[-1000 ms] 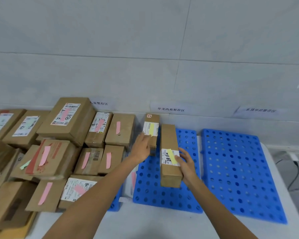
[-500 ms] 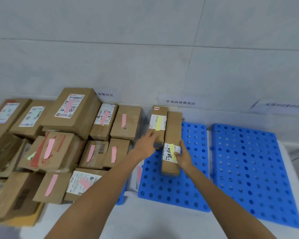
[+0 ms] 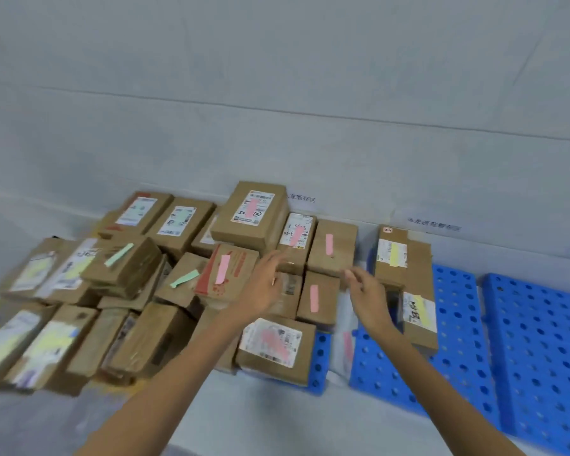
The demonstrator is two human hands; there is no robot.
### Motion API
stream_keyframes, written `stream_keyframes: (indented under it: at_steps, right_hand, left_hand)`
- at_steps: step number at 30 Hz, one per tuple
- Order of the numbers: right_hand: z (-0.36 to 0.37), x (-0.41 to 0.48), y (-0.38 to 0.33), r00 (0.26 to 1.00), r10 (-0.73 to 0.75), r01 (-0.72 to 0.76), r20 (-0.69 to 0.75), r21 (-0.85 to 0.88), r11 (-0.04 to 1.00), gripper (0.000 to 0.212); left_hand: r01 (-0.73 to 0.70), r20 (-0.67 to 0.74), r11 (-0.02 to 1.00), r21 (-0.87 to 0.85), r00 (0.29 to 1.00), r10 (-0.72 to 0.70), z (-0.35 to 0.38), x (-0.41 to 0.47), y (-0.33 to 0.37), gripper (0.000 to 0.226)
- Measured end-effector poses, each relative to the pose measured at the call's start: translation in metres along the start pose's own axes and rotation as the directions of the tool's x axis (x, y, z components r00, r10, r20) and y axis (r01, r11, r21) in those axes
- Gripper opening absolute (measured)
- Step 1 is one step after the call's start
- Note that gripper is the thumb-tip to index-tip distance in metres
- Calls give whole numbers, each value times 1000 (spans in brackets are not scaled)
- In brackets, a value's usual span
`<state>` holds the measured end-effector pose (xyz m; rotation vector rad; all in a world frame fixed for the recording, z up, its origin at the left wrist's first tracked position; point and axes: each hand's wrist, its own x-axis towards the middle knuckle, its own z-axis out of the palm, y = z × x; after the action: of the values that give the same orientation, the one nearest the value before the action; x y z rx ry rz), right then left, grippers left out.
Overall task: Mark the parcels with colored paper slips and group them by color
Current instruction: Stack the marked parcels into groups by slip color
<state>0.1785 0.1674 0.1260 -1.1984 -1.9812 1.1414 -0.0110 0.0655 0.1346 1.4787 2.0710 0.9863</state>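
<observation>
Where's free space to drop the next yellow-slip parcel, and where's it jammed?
Free: the right blue pallet is bare; the middle blue pallet is open right of and in front of the two yellow-slip parcels. Crowded: the pink-slip parcels and the mixed pile at left, packed edge to edge. Both hands hover empty.

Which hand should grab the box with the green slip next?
Probably the left hand. It is empty and nearer the green-slip box. The right hand, also empty, sits by the yellow-slip boxes, farther away.

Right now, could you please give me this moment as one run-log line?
left hand: open, empty, over pink-slip parcels | right hand: open, empty | two yellow-slip parcels side by side on blue pallet
</observation>
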Motion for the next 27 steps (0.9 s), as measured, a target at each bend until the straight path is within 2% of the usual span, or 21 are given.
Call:
stream_keyframes:
  at_steps: [4,7,11,15,18,22,24,27]
  right_hand:
    - [98,-32,-79,986,-109,98,127,94,991,23]
    - [177,-59,-127,946,-173,151,275,99,984,24]
    - [261,-79,-161,889,-210,174,406,125,977,21]
    - [316,-79,-181,868,-128,100,481,83,992,21]
    - [355,-82,-188,829,-32,24,558,22,999,23]
    - [419,-99,-205,714,123,-132,690,-40,990,27]
    - [452,-108,-217,639,208,-256,740,-50,965,30]
    - [489,-119,-227,531,337,-369,778,-146,918,38]
  left_hand:
    - [37,-135,999,-28,990,-40,-89,-69,-59,29]
    - [173,-223,985,-25,959,-175,-148,-121,-109,31]
    - [314,-254,947,-68,912,-321,-206,-165,-177,35]
    - [405,-349,910,-90,843,-410,-247,-182,-222,30]
    - [494,-357,862,-116,789,-501,-265,-194,-259,32]
    - [614,-314,785,-82,732,-605,-280,-214,-316,35]
    - [661,-272,746,-82,706,-654,-282,-223,-337,37]
    - [651,-194,750,-118,726,-660,-280,-235,-345,42]
